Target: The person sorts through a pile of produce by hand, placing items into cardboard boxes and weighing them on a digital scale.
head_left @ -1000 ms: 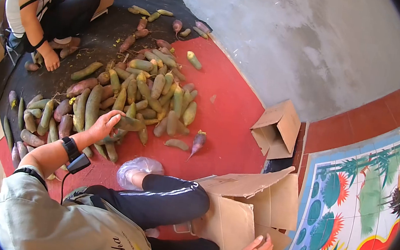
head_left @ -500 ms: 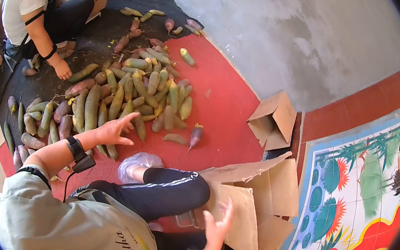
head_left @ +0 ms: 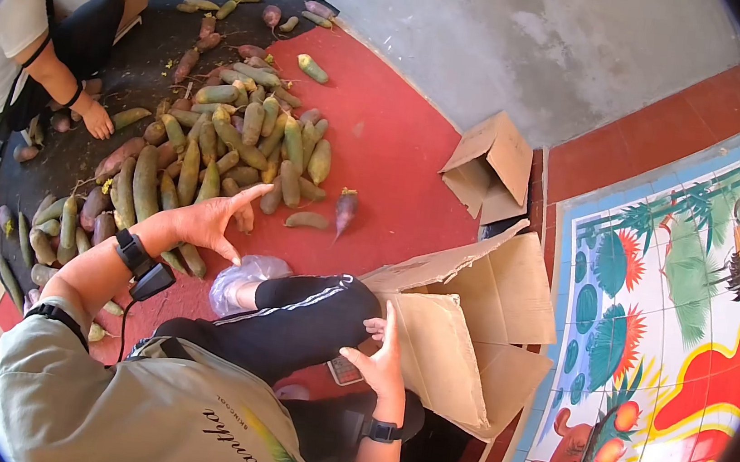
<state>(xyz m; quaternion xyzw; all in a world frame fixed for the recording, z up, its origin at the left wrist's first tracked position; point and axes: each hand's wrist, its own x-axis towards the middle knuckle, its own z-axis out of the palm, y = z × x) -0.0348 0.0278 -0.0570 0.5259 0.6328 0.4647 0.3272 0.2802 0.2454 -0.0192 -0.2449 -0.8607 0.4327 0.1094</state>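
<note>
My left hand (head_left: 218,216) is open, thumb and fingers spread, holding nothing. It hovers over the near edge of a heap of long green radishes (head_left: 146,187) and purple-red radishes (head_left: 120,157), some with yellow sprouts. My right hand (head_left: 383,358) is also open, with its thumb apart and nothing in it. It is raised near my knee, beside an open cardboard box (head_left: 436,334); whether it touches the flap cannot be told. A single purple radish (head_left: 346,212) and a short green radish (head_left: 307,220) lie apart on the red mat.
Another person's hand (head_left: 98,121) reaches toward the heap's far left side. A smaller cardboard box (head_left: 496,161) lies on its side by the wall. Clear plastic (head_left: 247,285) covers my foot. A calculator-like object (head_left: 343,372) lies under my right hand. Painted tiles (head_left: 677,339) are at right.
My view has shifted, so the scene sits further left and up. My right hand has moved left toward my knee. My left hand remains spread near the heap.
</note>
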